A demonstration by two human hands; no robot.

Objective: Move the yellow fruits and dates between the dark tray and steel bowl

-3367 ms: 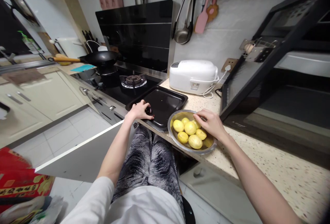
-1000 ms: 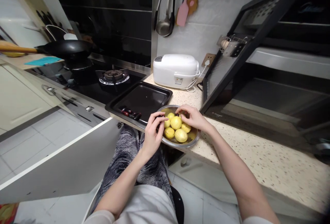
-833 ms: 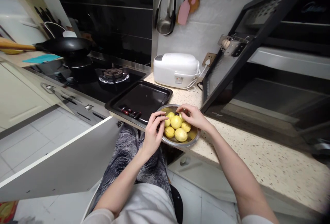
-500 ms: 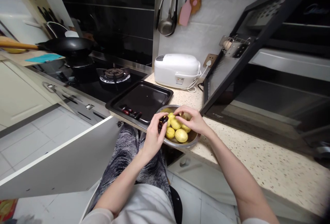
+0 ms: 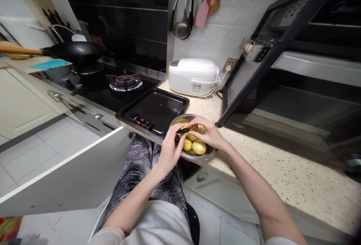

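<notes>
A steel bowl [image 5: 210, 154] of several yellow round fruits [image 5: 199, 147] sits at the counter's front edge. My left hand [image 5: 169, 150] is cupped at the bowl's left rim and holds small dark red pieces [image 5: 177, 138]. My right hand [image 5: 206, 133] reaches over the fruits and pinches another dark piece [image 5: 185, 129] right beside the left hand's fingers. A black baking tray [image 5: 158, 108] lies just left of the bowl, with a few dark red pieces [image 5: 143, 122] near its front edge.
A white rice cooker [image 5: 193, 76] stands behind the tray, plugged into the wall. An open oven door [image 5: 254, 68] slants up on the right. The gas hob [image 5: 124, 81] and a black pan [image 5: 72, 50] are to the left. A white drawer front [image 5: 64, 177] juts out below left.
My left hand came off the tray over to the bowl. My right hand moved left across the fruits, and both hands now meet at the bowl's left rim with dark pieces.
</notes>
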